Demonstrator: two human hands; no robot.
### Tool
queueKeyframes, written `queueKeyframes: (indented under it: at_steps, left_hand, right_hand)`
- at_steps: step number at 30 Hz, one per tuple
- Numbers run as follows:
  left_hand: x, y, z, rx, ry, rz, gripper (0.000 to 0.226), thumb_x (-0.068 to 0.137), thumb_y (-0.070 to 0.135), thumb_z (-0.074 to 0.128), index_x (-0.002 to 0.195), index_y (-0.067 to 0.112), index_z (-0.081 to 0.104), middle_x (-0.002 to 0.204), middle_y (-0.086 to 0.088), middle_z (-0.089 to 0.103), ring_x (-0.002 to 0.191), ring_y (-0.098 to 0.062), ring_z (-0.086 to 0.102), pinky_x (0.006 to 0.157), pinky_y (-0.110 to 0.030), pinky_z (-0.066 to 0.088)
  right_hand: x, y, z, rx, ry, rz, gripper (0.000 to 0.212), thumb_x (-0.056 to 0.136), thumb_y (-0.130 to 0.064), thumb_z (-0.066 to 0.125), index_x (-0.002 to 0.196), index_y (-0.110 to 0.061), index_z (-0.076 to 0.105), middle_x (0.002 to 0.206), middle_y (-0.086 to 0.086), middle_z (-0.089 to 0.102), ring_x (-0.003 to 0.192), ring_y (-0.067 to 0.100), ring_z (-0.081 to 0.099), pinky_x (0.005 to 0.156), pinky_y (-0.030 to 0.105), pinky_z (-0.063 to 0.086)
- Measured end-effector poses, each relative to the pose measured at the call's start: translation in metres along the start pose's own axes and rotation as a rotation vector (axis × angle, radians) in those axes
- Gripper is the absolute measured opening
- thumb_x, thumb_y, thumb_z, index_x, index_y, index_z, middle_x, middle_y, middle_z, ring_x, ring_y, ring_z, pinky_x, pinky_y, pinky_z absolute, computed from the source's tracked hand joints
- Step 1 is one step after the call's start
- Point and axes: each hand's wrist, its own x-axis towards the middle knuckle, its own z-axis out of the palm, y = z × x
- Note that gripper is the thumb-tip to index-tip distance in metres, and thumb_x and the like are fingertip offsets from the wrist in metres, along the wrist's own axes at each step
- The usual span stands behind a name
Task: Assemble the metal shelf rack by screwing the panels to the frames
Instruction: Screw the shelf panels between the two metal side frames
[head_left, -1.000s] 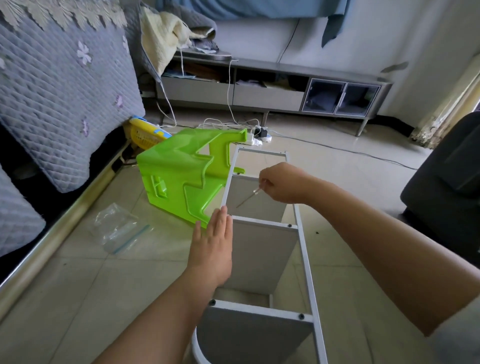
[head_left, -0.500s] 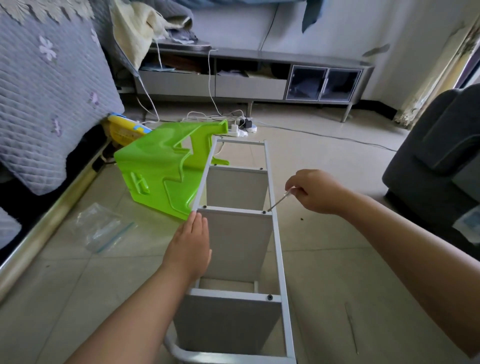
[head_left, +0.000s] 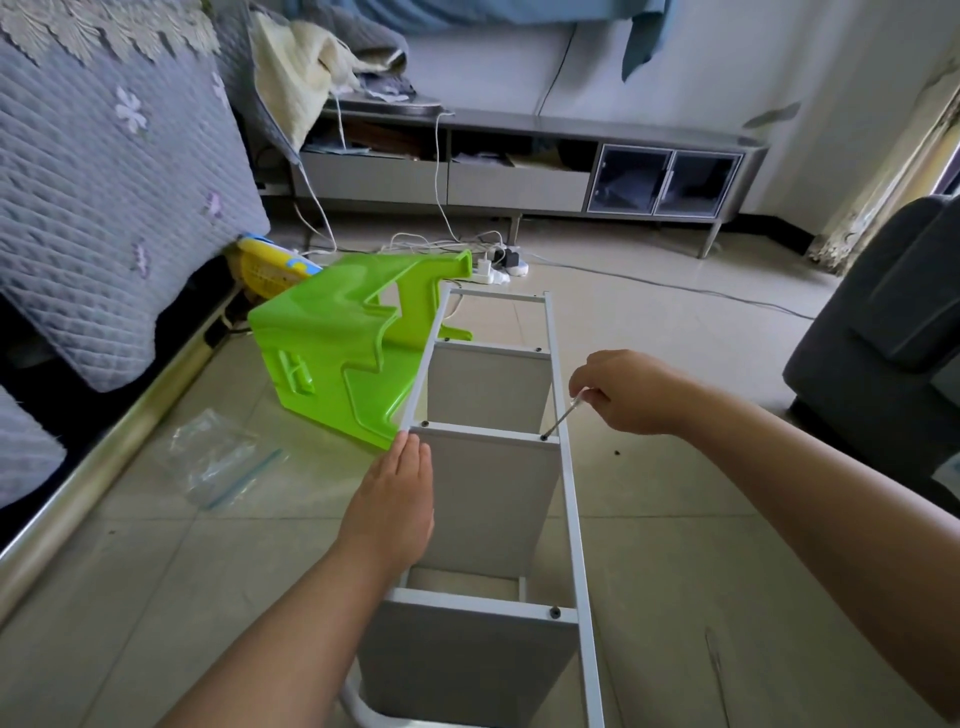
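Presently on the tiled floor (head_left: 675, 493):

- Rack (head_left: 498, 467): pale grey metal, lying on its side; thin square-tube frames run away from the viewer, flat sheet panels stand between them, dark screw heads at the joints.
- Right hand (head_left: 623, 392): fingers curled, grip pinched on a slim screwdriver (head_left: 563, 418) with a clear handle; the shaft slants down and left, tip set at a screw (head_left: 544, 438) where the middle panel meets the right frame.
- Left hand (head_left: 392, 506): flat, fingers straight and together, grip wide, palm pressed against the left frame beside the middle panel; forearm reaches in from bottom left.
- Stool (head_left: 332, 358): glossy bright green plastic, tipped on its side, touching the rack's left frame at the far end.
- Bag (head_left: 218, 457): clear, crinkled plastic with a blue zip strip, left of the rack.
- Loose screw (head_left: 616, 453): small, dark, on the floor just right of the rack.
- Cabinet (head_left: 519, 171): low, grey, against the far wall.
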Motion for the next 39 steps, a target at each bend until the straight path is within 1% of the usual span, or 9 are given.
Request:
queueKeyframes:
  at_steps: [7,10,14,18,22,25,30,34,39]
  left_hand:
    - [-0.001,0.002,-0.004,-0.036,-0.011,-0.015,0.081,0.026,0.018,0.09,0.097,-0.012,0.068,0.101,-0.026,0.067,0.098,-0.037,0.066,0.075,-0.044,0.057]
    - [-0.003,0.006,-0.018,-0.04,-0.066,-0.064,0.086,0.057,0.028,0.084,0.121,-0.017,0.05,0.128,-0.032,0.049,0.124,-0.039,0.048,0.1,-0.042,0.045]
    - [-0.002,0.009,-0.025,-0.077,-0.101,-0.096,0.066,0.097,0.021,0.036,0.146,-0.004,0.0,0.156,-0.017,-0.003,0.145,-0.027,-0.005,0.119,-0.034,0.002]
    - [-0.002,0.007,-0.033,-0.1,-0.138,-0.095,0.084,0.067,0.025,0.078,0.129,-0.017,0.041,0.137,-0.033,0.04,0.131,-0.038,0.04,0.105,-0.04,0.039]
    - [-0.002,0.005,-0.047,-0.138,-0.128,-0.089,0.068,0.094,0.03,0.045,0.146,0.0,0.015,0.153,-0.016,0.018,0.14,-0.029,0.024,0.111,-0.033,0.024]
    - [0.023,-0.007,-0.065,-0.173,-0.002,-0.181,0.049,0.093,0.034,0.046,0.134,0.007,0.038,0.13,-0.014,0.048,0.114,-0.032,0.052,0.09,-0.037,0.042]
    - [0.089,-0.016,-0.061,-0.214,-0.169,-0.267,0.041,0.097,0.036,0.038,0.126,0.007,0.043,0.134,-0.013,0.043,0.125,-0.031,0.041,0.097,-0.038,0.038]
    - [0.124,-0.009,-0.036,-0.241,-0.165,-0.245,0.046,0.097,0.037,0.038,0.13,0.005,0.038,0.139,-0.013,0.037,0.131,-0.026,0.035,0.103,-0.036,0.034]
    - [0.14,-0.017,-0.018,-0.342,-0.095,-0.255,0.041,0.096,0.034,0.039,0.124,0.004,0.044,0.139,-0.014,0.039,0.125,-0.029,0.043,0.1,-0.035,0.036]
  right_hand:
    - [0.024,-0.019,-0.023,0.017,-0.228,0.241,0.029,0.1,-0.018,0.035,0.095,-0.002,0.059,0.076,0.006,0.054,0.067,0.016,0.053,0.058,0.021,0.039]
    - [0.027,-0.021,-0.029,0.083,-0.303,0.26,0.03,0.101,-0.027,0.03,0.093,-0.001,0.044,0.067,0.005,0.042,0.052,0.015,0.043,0.049,0.023,0.035]
    - [0.029,-0.029,-0.023,0.055,-0.252,0.19,0.024,0.094,-0.003,0.036,0.114,0.009,0.044,0.075,0.009,0.048,0.062,0.02,0.05,0.049,0.02,0.032]
    - [0.029,-0.026,-0.023,-0.031,-0.186,0.186,0.034,0.096,-0.002,0.031,0.122,0.002,0.053,0.113,0.011,0.058,0.103,0.023,0.056,0.083,0.024,0.042]
    - [0.032,-0.023,-0.03,-0.015,-0.232,0.213,0.027,0.099,-0.009,0.032,0.107,-0.001,0.057,0.096,0.012,0.06,0.093,0.029,0.057,0.075,0.028,0.045]
    - [0.044,-0.006,-0.04,-0.017,-0.154,0.242,0.036,0.099,-0.015,0.032,0.071,-0.003,0.05,0.059,0.01,0.044,0.051,0.027,0.05,0.051,0.026,0.038]
    - [0.075,0.022,-0.022,0.039,0.18,0.298,0.037,0.101,-0.012,0.024,0.121,0.002,0.052,0.119,0.018,0.056,0.109,0.033,0.055,0.084,0.034,0.043]
    - [0.094,0.037,0.008,0.267,0.44,0.304,0.03,0.099,-0.015,0.037,0.101,0.008,0.057,0.1,0.024,0.062,0.091,0.035,0.057,0.061,0.028,0.028]
    - [0.106,0.056,0.012,0.212,0.579,0.16,0.025,0.096,-0.014,0.043,0.095,0.006,0.058,0.09,0.021,0.063,0.081,0.036,0.056,0.06,0.028,0.027]
